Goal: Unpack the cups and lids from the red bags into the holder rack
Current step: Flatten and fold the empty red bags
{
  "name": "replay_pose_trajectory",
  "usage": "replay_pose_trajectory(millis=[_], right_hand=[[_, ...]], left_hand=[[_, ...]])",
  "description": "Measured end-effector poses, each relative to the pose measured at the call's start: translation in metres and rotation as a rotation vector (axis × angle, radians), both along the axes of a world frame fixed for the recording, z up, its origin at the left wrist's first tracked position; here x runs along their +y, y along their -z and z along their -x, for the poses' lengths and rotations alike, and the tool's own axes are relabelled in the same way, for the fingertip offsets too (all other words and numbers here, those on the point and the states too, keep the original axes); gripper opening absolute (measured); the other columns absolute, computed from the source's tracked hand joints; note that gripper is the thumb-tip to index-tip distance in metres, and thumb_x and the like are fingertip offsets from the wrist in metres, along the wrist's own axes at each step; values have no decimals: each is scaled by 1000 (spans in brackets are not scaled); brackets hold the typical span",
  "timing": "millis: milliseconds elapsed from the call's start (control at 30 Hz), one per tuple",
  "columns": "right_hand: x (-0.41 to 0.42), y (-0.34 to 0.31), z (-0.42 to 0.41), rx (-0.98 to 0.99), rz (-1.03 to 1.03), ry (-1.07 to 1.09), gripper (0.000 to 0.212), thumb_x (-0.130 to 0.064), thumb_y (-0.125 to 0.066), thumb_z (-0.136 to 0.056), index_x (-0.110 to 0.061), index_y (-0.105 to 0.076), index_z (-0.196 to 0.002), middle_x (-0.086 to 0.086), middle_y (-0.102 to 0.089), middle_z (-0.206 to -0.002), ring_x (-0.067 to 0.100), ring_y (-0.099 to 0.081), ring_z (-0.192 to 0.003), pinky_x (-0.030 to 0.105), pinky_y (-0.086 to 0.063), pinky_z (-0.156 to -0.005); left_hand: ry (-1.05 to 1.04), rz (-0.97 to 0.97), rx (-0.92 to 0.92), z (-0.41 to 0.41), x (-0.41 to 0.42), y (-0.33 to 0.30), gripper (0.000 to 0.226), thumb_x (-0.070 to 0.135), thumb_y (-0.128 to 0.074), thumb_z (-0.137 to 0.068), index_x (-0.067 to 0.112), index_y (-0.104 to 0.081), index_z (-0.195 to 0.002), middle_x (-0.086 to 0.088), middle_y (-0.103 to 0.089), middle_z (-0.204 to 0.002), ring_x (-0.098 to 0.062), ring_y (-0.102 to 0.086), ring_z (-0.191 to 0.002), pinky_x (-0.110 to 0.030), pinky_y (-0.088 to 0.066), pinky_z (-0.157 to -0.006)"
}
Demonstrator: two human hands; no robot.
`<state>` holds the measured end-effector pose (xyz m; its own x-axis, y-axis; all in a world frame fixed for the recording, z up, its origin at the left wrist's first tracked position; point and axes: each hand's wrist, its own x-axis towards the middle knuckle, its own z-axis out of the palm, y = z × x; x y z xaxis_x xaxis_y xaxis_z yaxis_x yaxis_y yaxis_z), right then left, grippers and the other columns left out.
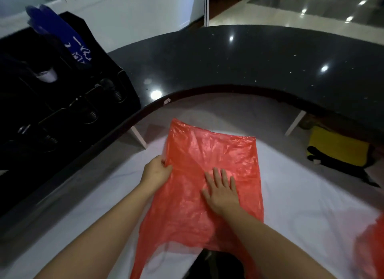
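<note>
Right hand (pixel 222 190): laid flat, fingers straight and slightly spread, palm down on the middle of the red bag (pixel 209 174). Left hand (pixel 156 171): fingers curled round the bag's left edge, pinching the thin plastic there. Red bag: one, translucent, crinkled, spread out flat on the white sheet (pixel 301 195) — its closed end pointing away from the person, its handle loops trailing toward the bottom of the view; nothing can be made out inside it. Second piece of red plastic (pixel 374 243): at the right edge of the view, mostly cut off, lying on the same sheet, well apart from the hands. Dark object (pixel 218 264): at the bottom centre between the forearms, too dim to identify. Black counter (pixel 249 60): curved, glossy, speckled, arcing round the far side of the sheet. Holder rack (pixel 62 104): black, standing on the counter's left end, with several compartments; a white cup (pixel 47 76) sits in an upper slot, a blue bag with white lettering (pixel 62 35) leans out of its top. Yellow and black item (pixel 338 147): on the floor under the counter, to the right.
</note>
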<state>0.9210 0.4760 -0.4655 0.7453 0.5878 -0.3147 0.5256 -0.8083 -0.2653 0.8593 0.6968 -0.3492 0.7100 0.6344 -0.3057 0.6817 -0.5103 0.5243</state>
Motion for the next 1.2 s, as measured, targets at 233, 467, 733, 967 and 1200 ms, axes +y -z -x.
replay_pose_trajectory(millis=[233,467,733,967,1200], right_hand=[[33,0,5,39,-146,-32,63,-52,-22,-104,-29,-8,-161,1,9,-169,24,15,-154,47,7,-124],[-71,-22,-23,-66,-76,247,51,-45,-22,-105,-34,-32,-154,-1,-17,-167,26,-5,-155,51,2,-122],[-103,-41,-22,346,-448,257,47,-1,-42,-91,-20,-70,-124,-5,-67,-123,15,-63,-112,23,-46,-95],[-114,-40,-23,700,-738,679,41,6,-39,-95,-3,-66,-124,9,-74,-109,16,-71,-90,31,-56,-91],[-105,-40,-35,123,-440,93,50,2,-45,-92,-16,-62,-136,8,-48,-150,24,-44,-138,34,-34,-117]], left_hand=[[173,-82,-57,-15,-30,-29,18,24,-63,-84,23,-48,-75,8,-56,-67,-20,-56,-70,-31,-37,-64],[337,-19,-37,-24,-76,-28,35,23,-62,-86,23,-67,-121,-3,-72,-103,-24,-66,-99,-29,-48,-85],[543,26,48,-42,-146,-10,27,11,-56,-85,9,-70,-107,-12,-72,-103,-33,-65,-103,-34,-47,-86],[578,8,141,-17,-187,50,25,20,-54,-90,12,-62,-112,-15,-64,-115,-37,-57,-114,-41,-47,-95],[629,-238,111,15,-215,76,69,56,-57,-86,22,-43,-144,-3,-43,-142,-26,-37,-134,-40,-32,-111]])
